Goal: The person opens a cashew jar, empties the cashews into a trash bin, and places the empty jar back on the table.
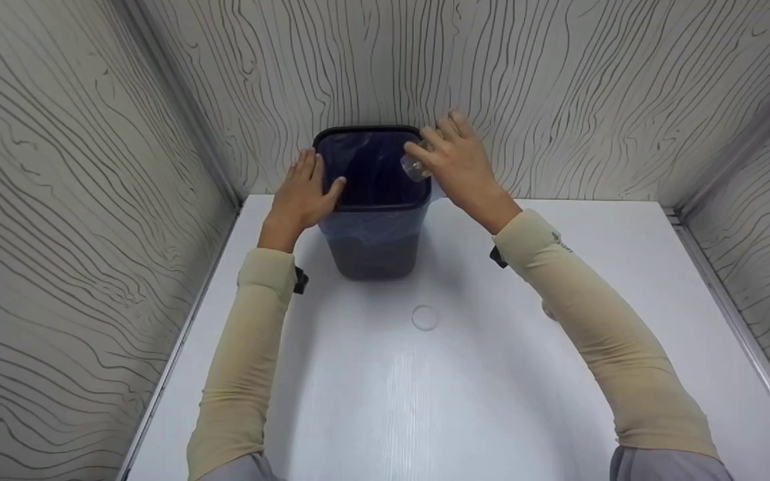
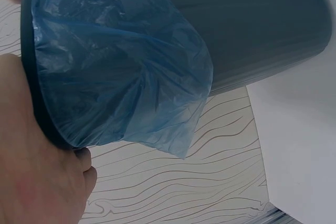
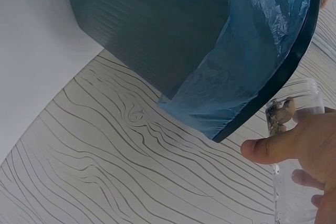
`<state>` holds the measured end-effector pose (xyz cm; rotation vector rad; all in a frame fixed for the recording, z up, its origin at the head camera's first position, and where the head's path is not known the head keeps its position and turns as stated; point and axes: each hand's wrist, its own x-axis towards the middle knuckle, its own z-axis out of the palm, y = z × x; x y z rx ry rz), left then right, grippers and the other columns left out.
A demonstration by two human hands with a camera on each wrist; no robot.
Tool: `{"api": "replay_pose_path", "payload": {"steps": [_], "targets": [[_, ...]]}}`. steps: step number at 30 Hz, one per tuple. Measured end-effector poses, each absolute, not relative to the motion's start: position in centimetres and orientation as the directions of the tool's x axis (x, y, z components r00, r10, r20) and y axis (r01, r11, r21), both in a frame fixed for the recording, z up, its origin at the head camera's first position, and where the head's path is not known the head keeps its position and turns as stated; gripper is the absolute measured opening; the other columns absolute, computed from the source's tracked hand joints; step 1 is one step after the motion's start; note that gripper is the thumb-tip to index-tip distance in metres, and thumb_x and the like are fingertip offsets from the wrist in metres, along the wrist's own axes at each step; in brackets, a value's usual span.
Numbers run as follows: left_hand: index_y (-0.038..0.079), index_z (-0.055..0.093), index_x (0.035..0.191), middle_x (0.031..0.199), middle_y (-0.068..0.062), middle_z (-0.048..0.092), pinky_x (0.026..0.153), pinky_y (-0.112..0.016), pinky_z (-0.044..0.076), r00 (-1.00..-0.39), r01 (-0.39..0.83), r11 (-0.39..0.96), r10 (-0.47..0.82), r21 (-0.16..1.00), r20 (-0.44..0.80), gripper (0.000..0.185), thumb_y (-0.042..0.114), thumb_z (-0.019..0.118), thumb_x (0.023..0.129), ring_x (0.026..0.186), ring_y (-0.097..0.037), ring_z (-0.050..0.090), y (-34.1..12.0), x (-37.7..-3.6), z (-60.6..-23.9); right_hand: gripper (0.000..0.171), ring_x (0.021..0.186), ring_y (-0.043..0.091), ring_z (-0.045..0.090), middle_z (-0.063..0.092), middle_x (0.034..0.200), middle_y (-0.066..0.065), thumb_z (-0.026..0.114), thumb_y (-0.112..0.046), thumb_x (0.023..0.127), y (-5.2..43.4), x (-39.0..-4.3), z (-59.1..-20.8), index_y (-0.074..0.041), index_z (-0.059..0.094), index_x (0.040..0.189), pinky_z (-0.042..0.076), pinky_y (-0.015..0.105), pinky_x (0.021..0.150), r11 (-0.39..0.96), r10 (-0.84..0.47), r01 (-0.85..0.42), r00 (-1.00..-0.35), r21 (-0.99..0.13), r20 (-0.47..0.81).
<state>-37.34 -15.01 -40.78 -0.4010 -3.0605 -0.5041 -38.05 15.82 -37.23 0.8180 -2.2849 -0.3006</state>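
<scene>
A dark trash can [image 1: 375,257] stands at the back of the table, lined with a blue plastic bag [image 2: 126,72] folded over its black rim [image 3: 294,69]. My left hand [image 1: 300,195] holds the can's left rim, thumb over the inner side and fingers along the outside. In my right hand [image 1: 462,164] is a clear jar [image 3: 299,98], tilted with its mouth toward the can at the right rim. Some brownish bits [image 3: 281,114] show inside the jar near its mouth. The bottom of the bag is in dark shadow.
A clear round lid [image 1: 425,317] lies on the white table [image 1: 385,401] in front of the can. Partly hidden behind the right sleeve is a small object [image 1: 548,310]. Wood-patterned walls [image 1: 559,87] enclose the back and both sides.
</scene>
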Motion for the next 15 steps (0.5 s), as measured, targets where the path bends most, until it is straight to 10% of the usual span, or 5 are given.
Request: {"api": "replay_pose_path", "payload": {"steps": [15], "targets": [[-0.001,0.008,0.170,0.180,-0.018,0.000,0.138,-0.046,0.002,-0.967,0.251,0.916,0.248,0.314,0.050,0.085,0.059,0.027,0.113,0.168,-0.031,-0.004,-15.01,-37.25,-40.69,0.056,0.127,0.036,0.055,0.064,0.129,0.011,0.084,-0.001,0.088,15.57,-38.06,-37.07,-0.024,0.064,0.135,0.034,0.054,0.127,0.768,-0.640,-0.475,-0.572,0.429,0.512]]}}
